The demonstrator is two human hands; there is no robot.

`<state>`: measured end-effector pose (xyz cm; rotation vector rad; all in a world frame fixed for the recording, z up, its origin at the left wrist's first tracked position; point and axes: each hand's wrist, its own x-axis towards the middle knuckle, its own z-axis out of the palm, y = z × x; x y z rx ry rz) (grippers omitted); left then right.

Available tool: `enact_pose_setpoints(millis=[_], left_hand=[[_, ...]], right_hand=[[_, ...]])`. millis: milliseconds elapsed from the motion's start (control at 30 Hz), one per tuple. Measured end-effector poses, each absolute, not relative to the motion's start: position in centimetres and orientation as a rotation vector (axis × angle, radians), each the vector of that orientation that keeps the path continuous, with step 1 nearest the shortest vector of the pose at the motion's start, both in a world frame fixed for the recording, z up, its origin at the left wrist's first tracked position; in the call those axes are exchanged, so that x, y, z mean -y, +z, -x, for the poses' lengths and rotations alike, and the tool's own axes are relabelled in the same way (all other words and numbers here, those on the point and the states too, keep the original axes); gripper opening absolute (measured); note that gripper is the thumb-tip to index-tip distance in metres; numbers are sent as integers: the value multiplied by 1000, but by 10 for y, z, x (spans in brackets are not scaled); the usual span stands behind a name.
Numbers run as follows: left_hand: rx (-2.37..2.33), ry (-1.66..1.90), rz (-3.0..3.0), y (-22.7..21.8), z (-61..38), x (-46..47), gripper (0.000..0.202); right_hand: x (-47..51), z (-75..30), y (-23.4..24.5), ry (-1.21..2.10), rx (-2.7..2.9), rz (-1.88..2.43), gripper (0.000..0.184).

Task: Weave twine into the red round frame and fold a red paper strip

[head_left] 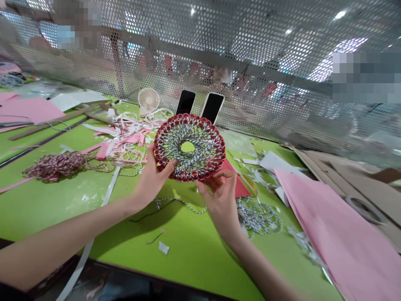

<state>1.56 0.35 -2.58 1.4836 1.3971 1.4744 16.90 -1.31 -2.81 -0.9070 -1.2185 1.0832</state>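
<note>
Closest in, the left hand (152,181) and right hand (220,202) both grip a red-rimmed twine disc (203,146) by its lower edge, the left thumb (171,164) lying across the weave, the right fingers (216,177) curled on the rim. The disc faces the person, tilted slightly back, round with no long axis, directly ahead and about equally near each hand. Below, a grey twine coil (257,217) lies on the green table (188,259), with a red twine tangle (56,165) well off to the left. Beyond the disc stand two phones (185,102) and a small fan (148,100), before a perforated metal screen (219,42).
</note>
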Motion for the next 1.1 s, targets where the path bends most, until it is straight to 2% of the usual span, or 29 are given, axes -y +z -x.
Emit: enact_pose_setpoints(millis=[200, 333, 600, 933, 1100], left_hand=[[-1390, 1505, -1441, -29, -14, -6, 55], [-1366, 1501, -1428, -27, -14, -4, 56], [-1257, 1476, -1354, -25, -17, -2, 53], [-1230, 1434, -1299, -24, -17, -1, 52], [-1254, 1431, -1274, -25, -18, -1, 53]], right_hand=[[9, -170, -23, 1423, 979, 811, 45], [-1, -178, -24, 1541, 808, 862, 26], [-8, -182, -24, 1574, 770, 947, 14], [-8, -184, -24, 1634, 809, 955, 16], [-8, -184, -24, 1670, 811, 938, 11]])
